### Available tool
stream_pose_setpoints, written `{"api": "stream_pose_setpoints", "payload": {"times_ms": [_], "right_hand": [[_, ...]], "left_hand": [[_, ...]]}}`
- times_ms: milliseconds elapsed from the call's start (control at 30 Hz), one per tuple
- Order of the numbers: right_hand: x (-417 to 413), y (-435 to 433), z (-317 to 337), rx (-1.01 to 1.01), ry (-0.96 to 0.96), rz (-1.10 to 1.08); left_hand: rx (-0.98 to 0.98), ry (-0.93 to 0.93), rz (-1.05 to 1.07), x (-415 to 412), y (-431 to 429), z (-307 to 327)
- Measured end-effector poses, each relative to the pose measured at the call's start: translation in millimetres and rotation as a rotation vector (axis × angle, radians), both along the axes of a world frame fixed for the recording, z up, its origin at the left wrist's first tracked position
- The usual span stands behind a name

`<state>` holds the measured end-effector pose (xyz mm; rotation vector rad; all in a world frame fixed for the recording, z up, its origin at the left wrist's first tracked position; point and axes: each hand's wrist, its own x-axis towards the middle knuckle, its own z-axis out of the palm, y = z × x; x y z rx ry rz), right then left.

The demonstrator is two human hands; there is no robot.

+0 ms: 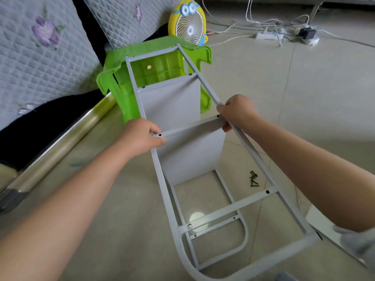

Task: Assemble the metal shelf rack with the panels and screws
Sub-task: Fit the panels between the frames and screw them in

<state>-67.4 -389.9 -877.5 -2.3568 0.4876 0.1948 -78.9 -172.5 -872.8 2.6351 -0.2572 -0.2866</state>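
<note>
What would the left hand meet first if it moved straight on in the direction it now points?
The left hand grips the near panel at the left rail, so that blocks it at once. Past it, probably the farther panel; depth is unclear.

We see a green plastic stool [113,78] tipped on its side on the tiled floor [304,98], beside a grey quilted cover [40,57] with purple flowers, with a yellow cartoon-faced fan [189,27] just behind. A shiny metallic tube [60,142] lies at left. Far back are a white power strip [267,35], a black adapter [307,33] and tangled white cables [233,38].
</note>
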Motion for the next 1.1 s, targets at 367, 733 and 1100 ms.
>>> {"api": "stream_pose_setpoints", "payload": {"times_ms": [367, 733, 1100], "right_hand": [[-10, -20, 4, 0.270, 0.019, 0.066], [-25, -37, 8, 0.252, -0.041, 0.199], [-37, -25, -11, 0.211, -0.213, -0.042]], "left_hand": [[0.641, -0.104, -0.101, -10, -17, 11], [0.275, -0.191, -0.312, 8, -64, 7], [0.557, -0.341, -0.440, 5, -75, 4]]}}
